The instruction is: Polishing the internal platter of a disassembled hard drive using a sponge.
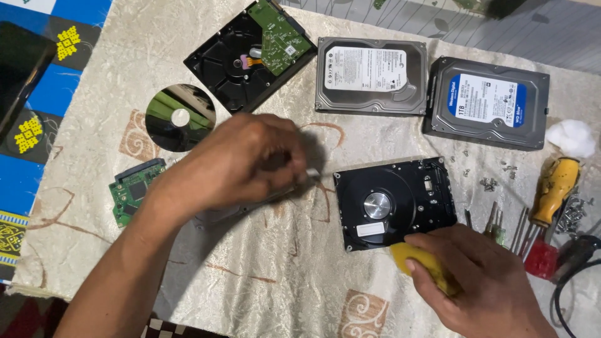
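Both hands are over the desk (263, 275), which is draped in a cream patterned cloth. My left hand (241, 159) is curled, fingers drawn together around a thin silvery piece whose tip (311, 174) pokes out toward the opened hard drive (394, 201); motion blur keeps me from telling what the piece is. My right hand (482, 281) is closed around a yellow tool handle (421, 261), its end touching the near edge of that drive.

Seen from the head camera, the opened hard drive lies between my hands, black, lid off, its round spindle hub and platter showing. Behind it stand two closed drives side by side: a silver one with a white label (371, 75) and a dark one with a blue label (487, 103). To their left, a third drive (235, 66) lies underside up with a green circuit board (278, 34) resting tilted on it. Just in front of that drive lies a shiny disc (180, 117), and nearer the desk's left edge a second green circuit board (134, 188), partly hidden by my left wrist.

At the right end of the desk are a yellow-handled screwdriver (554, 188), a red-handled tool (541, 256), loose bits (501, 225), scattered small screws (488, 183), a wad of white cotton (571, 138) and a black cable (573, 269).
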